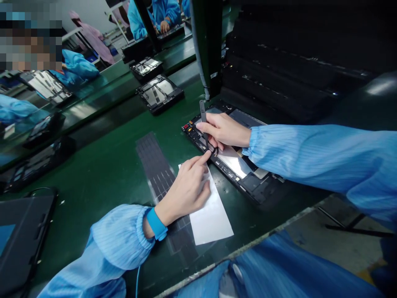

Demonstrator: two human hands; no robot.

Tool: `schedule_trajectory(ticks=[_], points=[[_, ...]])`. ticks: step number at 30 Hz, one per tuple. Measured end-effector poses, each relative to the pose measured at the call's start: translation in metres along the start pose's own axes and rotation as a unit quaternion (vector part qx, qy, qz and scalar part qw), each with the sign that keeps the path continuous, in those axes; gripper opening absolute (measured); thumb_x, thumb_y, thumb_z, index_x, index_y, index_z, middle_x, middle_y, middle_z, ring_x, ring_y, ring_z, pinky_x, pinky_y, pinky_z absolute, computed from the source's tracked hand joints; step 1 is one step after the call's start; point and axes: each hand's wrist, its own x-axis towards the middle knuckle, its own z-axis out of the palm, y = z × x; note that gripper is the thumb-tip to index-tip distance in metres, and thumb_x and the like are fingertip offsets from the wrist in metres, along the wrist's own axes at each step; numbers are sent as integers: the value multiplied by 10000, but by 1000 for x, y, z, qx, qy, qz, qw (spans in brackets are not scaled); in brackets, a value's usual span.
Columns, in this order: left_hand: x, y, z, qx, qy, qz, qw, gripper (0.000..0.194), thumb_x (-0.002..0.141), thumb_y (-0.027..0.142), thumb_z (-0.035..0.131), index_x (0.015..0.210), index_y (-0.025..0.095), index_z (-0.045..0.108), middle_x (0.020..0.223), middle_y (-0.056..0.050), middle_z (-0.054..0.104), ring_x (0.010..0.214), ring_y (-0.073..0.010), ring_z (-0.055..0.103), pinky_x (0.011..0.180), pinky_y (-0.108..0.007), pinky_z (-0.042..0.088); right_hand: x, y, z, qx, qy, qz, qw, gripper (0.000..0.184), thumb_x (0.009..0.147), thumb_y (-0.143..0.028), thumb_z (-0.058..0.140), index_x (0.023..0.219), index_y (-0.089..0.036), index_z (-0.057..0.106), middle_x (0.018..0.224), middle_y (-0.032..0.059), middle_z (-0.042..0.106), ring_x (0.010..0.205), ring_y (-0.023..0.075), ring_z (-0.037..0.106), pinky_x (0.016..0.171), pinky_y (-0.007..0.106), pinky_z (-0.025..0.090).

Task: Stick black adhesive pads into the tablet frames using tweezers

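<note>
An opened tablet chassis (248, 182) lies on the green bench with its metal inner plate showing. My right hand (225, 130) is closed on a pair of dark tweezers (203, 120), tips down at the chassis's near edge. My left hand (187, 190) has its index finger stretched out and pressing on that same edge, just beside the tweezer tips; its other fingers are curled, holding nothing. A blue wrist strap (156, 223) is on my left wrist. Under my left hand lie a white release sheet (214, 217) and a sheet of small dark adhesive strips (153, 163).
Two more open chassis (159, 94) sit on the conveyor behind. A dark tray (21, 236) is at the near left. A dark post (207, 45) rises behind the work. Stacked black trays (294, 62) fill the right rear. Other workers in blue coats sit at the far benches.
</note>
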Motion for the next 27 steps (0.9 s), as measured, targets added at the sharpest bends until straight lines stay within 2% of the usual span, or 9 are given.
schedule_trajectory(ticks=[5, 8, 11, 13, 16, 20, 24, 27], points=[[9, -2, 1, 65, -2, 56, 996, 125, 741, 90, 407, 848, 154, 425, 1185, -176, 525, 990, -260, 468, 852, -444, 428, 1, 2, 1, 46, 1, 18, 999, 223, 902, -339, 406, 728, -198, 396, 372, -66, 478, 250, 92, 429, 259, 203, 300], [10, 1, 0, 66, -6, 79, 995, 133, 732, 84, 398, 833, 153, 448, 1109, -168, 563, 951, -251, 485, 842, -439, 436, 2, 3, 1, 62, 3, 20, 998, 242, 902, -330, 411, 701, -196, 385, 374, -60, 484, 250, 92, 429, 261, 205, 304], [6, 5, -1, 39, -18, 98, 994, 127, 737, 87, 398, 827, 163, 446, 1101, -155, 575, 967, -250, 476, 843, -437, 448, 2, 3, 1, 82, -3, 25, 996, 251, 885, -374, 447, 719, -191, 401, 368, -65, 481, 244, 89, 424, 249, 196, 296], [3, 6, -1, 21, -23, 104, 994, 132, 735, 81, 402, 826, 171, 433, 1164, -141, 557, 989, -249, 467, 850, -438, 455, 2, 4, 1, 94, -6, 25, 995, 267, 867, -415, 469, 734, -191, 409, 363, -70, 478, 239, 86, 422, 241, 187, 294], [-1, 5, -2, 2, -8, 80, 997, 152, 741, 73, 415, 859, 169, 406, 1271, -137, 490, 1061, -253, 446, 896, -444, 448, 3, 5, 1, 99, -3, 23, 995, 283, 864, -429, 469, 731, -191, 393, 359, -69, 481, 239, 87, 430, 240, 180, 305], [-3, 3, 0, -16, 21, 0, 1000, 163, 779, 108, 424, 934, 142, 387, 1336, -213, 385, 1199, -275, 383, 957, -474, 426, 3, 5, 0, 96, -9, 21, 995, 268, 890, -374, 438, 711, -190, 360, 366, -58, 495, 242, 94, 446, 243, 179, 310], [-5, 16, 7, -52, -11, -17, 998, 196, 784, 132, 428, 978, 132, 402, 1376, -232, 314, 1336, -279, 236, 1044, -492, 371, 3, 6, 0, 103, -14, 20, 994, 241, 893, -362, 427, 732, -188, 388, 368, -57, 494, 242, 96, 440, 242, 182, 305], [-8, 32, 9, -62, -41, -5, 997, 155, 774, 126, 435, 928, 104, 439, 1391, -268, 275, 1372, -275, 130, 1093, -456, 322, 3, 6, 3, 108, -10, 29, 994, 225, 896, -348, 414, 742, -185, 406, 360, -55, 482, 241, 98, 428, 243, 187, 293]])
